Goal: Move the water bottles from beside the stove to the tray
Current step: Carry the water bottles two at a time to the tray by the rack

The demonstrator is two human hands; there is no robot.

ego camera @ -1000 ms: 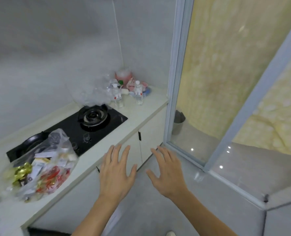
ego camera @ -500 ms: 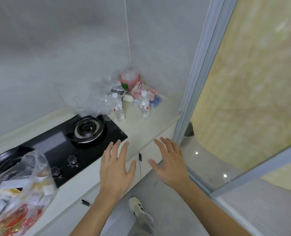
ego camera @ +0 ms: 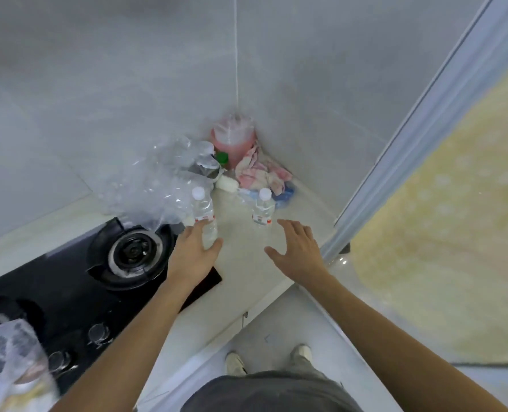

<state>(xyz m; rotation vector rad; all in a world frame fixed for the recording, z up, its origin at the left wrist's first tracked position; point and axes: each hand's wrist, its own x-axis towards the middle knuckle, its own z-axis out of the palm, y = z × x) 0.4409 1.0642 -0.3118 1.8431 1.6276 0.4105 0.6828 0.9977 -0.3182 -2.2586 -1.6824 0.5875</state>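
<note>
Two small clear water bottles with white caps and red-and-white labels stand on the pale counter (ego camera: 247,263) to the right of the black gas stove (ego camera: 68,292). My left hand (ego camera: 195,251) wraps around the lower part of the left bottle (ego camera: 203,208), fingers on its left side and thumb on its right. The bottle still stands on the counter. My right hand (ego camera: 299,251) is spread open, its fingertips just short of the right bottle (ego camera: 263,208) and slightly to its right. No tray is in view.
Crumpled clear plastic (ego camera: 163,179) lies behind the left bottle. A pink jug (ego camera: 233,141), a pink cloth (ego camera: 258,172) and a white bar (ego camera: 226,183) fill the wall corner. A bag of snacks (ego camera: 12,361) sits at the lower left. A glass door frame (ego camera: 410,120) borders the counter's right end.
I have stepped closer to the counter corner. Both hands moved forward over the counter; the left one closed around the left bottle and the right one came up to the right bottle.
</note>
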